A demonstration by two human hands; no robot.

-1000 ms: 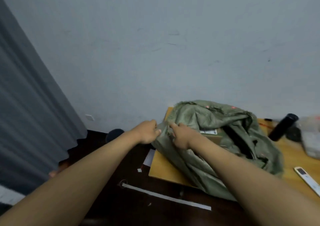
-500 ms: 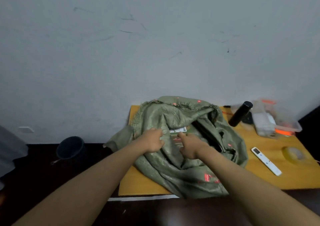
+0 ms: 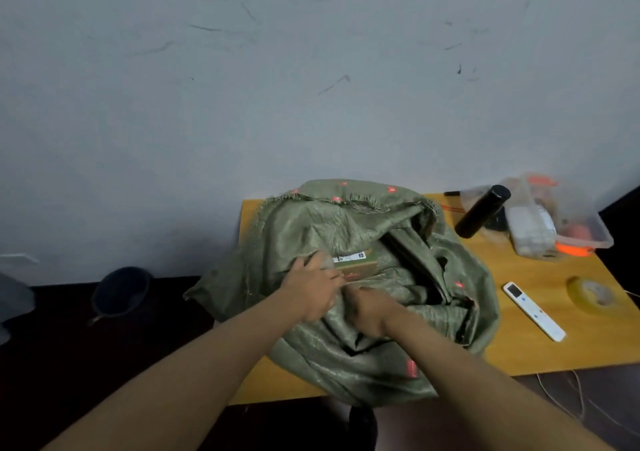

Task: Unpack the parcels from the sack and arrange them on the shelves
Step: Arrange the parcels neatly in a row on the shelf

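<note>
Scuffed grey wall behind; wooden tabletop carries green sack. Cardboard parcel exposed in sack mouth. Left hand laid on parcel edge, grasp unclear. Right hand clenched on sack fabric. Advised: fabric to be peeled back fully, parcel then lifted by both sides.

Olive-green woven sack, dotted with small red marks. Brown cardboard parcel in its mouth, white label with black print on top. Honey-yellow wood-grain tabletop. At 2 o'clock from the sack, matte black bottle and clear plastic tub with orange inside. At 3 o'clock, white remote with dark screen; yellowish tape roll. Pale grey-blue wall, dark scuffs. Dark blue bucket at 9 o'clock.
</note>
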